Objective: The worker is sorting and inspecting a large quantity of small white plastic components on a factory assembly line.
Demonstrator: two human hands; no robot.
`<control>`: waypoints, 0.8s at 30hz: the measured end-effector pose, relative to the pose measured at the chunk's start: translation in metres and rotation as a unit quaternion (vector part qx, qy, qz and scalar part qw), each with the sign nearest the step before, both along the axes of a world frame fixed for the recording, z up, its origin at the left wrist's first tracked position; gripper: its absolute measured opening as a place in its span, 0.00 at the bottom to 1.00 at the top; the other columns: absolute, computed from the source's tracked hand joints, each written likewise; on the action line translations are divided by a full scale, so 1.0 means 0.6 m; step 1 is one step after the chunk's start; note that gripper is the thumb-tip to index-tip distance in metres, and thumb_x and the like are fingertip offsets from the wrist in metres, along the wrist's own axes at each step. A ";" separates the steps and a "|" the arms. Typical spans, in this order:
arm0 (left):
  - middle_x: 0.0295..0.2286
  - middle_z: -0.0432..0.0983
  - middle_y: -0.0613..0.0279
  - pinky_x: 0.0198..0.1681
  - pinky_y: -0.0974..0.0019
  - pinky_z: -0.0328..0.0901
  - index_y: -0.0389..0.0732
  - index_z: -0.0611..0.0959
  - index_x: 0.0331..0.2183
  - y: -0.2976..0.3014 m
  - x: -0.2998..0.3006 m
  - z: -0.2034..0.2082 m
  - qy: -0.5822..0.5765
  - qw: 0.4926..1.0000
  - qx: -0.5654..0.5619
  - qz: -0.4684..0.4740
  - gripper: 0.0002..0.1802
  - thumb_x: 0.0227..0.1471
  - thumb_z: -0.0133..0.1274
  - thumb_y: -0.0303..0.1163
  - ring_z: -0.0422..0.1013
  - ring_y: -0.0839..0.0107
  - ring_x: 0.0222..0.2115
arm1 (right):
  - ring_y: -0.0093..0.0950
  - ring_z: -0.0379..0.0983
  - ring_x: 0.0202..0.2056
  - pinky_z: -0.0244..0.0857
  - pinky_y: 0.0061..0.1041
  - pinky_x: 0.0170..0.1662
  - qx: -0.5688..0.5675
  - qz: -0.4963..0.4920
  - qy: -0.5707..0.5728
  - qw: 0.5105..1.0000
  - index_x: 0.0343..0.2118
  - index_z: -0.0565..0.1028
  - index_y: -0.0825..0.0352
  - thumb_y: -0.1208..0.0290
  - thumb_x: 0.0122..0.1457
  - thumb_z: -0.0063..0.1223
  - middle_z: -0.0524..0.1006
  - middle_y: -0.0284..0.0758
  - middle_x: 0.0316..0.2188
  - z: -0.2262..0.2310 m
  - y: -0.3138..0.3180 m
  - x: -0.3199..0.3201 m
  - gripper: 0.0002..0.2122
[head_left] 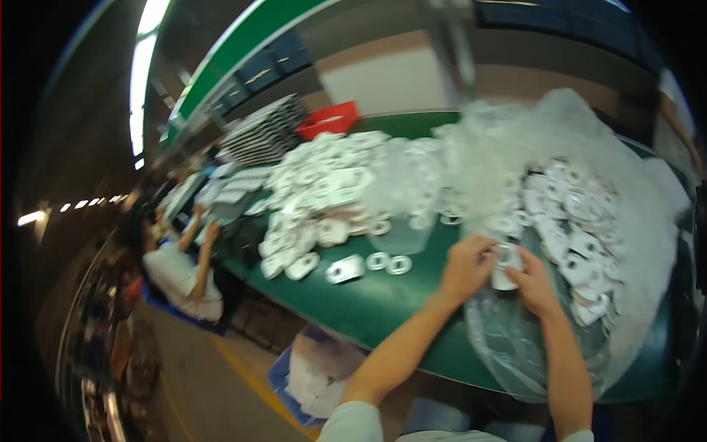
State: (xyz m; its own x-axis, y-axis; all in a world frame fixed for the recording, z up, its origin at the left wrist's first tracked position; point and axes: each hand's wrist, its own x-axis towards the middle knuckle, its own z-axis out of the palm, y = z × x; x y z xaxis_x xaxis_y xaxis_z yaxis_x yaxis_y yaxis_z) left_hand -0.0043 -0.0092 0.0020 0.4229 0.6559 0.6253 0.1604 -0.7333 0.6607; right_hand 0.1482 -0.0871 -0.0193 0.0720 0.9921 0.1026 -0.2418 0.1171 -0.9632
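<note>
Between my two hands is a white plastic housing [505, 269] with a rounded end and a round opening near its top. My left hand [468, 267] pinches its left upper edge, the fingertips at the opening. From the other side my right hand [536, 283] grips it, thumb across its front. Both hands are over a clear plastic bag [501, 339] spread on the green table [412, 309]. Right of them, similar white housings [578, 250] lie heaped in the open bag. Left of them, two white rings [399, 265] and a single housing [345, 269] lie on the table.
A large pile of white parts [324, 184] covers the table's middle left. Behind it are stacked grey trays [265, 129] and a red bin [328, 120]. A blue chair with white cloth [320, 372] stands below the table edge. Another person [184, 272] works farther left.
</note>
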 end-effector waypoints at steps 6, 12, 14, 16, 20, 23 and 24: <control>0.24 0.75 0.64 0.28 0.77 0.64 0.33 0.80 0.29 0.008 -0.017 0.003 -0.022 0.991 -0.128 0.024 0.06 0.44 0.55 0.23 0.70 0.80 0.25 | 0.26 0.70 0.43 0.64 0.25 0.46 -0.018 0.068 0.097 0.993 0.54 0.60 0.68 0.83 0.50 0.48 0.72 0.36 0.43 -0.009 0.015 -0.006 0.26; 0.24 0.75 0.66 0.27 0.79 0.63 0.32 0.80 0.31 0.000 -0.003 0.009 -0.046 0.977 -0.209 0.000 0.07 0.45 0.55 0.23 0.69 0.82 0.24 | 0.26 0.71 0.43 0.65 0.24 0.45 -0.022 0.077 0.087 0.993 0.55 0.58 0.72 0.87 0.42 0.40 0.72 0.39 0.42 0.006 0.003 0.008 0.30; 0.24 0.74 0.68 0.24 0.80 0.60 0.32 0.80 0.31 0.000 -0.003 0.010 -0.047 0.976 -0.212 0.002 0.06 0.46 0.55 0.22 0.68 0.84 0.23 | 0.26 0.71 0.42 0.65 0.24 0.45 -0.020 0.075 0.082 0.994 0.55 0.57 0.72 0.87 0.42 0.40 0.72 0.39 0.42 0.009 0.003 0.006 0.31; 0.24 0.73 0.67 0.25 0.80 0.61 0.32 0.80 0.31 -0.004 -0.002 0.009 -0.045 0.977 -0.208 -0.003 0.06 0.46 0.55 0.22 0.68 0.83 0.23 | 0.26 0.71 0.42 0.65 0.23 0.44 -0.012 0.077 0.083 0.993 0.55 0.57 0.72 0.87 0.41 0.39 0.72 0.39 0.42 0.006 0.003 0.005 0.31; 0.25 0.72 0.65 0.28 0.79 0.62 0.30 0.80 0.31 -0.007 -0.002 0.017 -0.020 0.986 -0.166 -0.004 0.07 0.45 0.54 0.20 0.69 0.81 0.25 | 0.24 0.71 0.40 0.65 0.22 0.43 -0.005 0.073 0.083 0.994 0.54 0.59 0.71 0.86 0.46 0.43 0.73 0.37 0.40 0.004 0.004 0.002 0.27; 0.24 0.72 0.64 0.26 0.78 0.63 0.32 0.81 0.31 -0.008 -0.002 0.020 -0.018 0.990 -0.138 -0.003 0.07 0.44 0.55 0.21 0.69 0.80 0.23 | 0.21 0.72 0.35 0.66 0.20 0.38 -0.017 0.044 0.077 0.996 0.50 0.63 0.70 0.83 0.50 0.47 0.74 0.35 0.36 -0.001 0.006 -0.003 0.22; 0.22 0.72 0.63 0.25 0.77 0.63 0.33 0.82 0.31 -0.008 -0.002 0.020 -0.020 0.992 -0.124 0.002 0.08 0.44 0.56 0.22 0.68 0.79 0.21 | 0.20 0.72 0.34 0.65 0.19 0.37 -0.003 0.042 0.068 0.997 0.49 0.63 0.71 0.81 0.51 0.48 0.75 0.35 0.35 -0.002 0.005 -0.004 0.20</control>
State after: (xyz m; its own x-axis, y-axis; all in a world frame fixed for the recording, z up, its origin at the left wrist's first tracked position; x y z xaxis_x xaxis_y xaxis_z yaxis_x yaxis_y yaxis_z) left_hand -0.0057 -0.0139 0.0141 0.3983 0.7930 0.4611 0.1337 -0.5475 0.8261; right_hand 0.1455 -0.0839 -0.0204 0.0010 0.9957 0.0922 -0.3784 0.0857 -0.9217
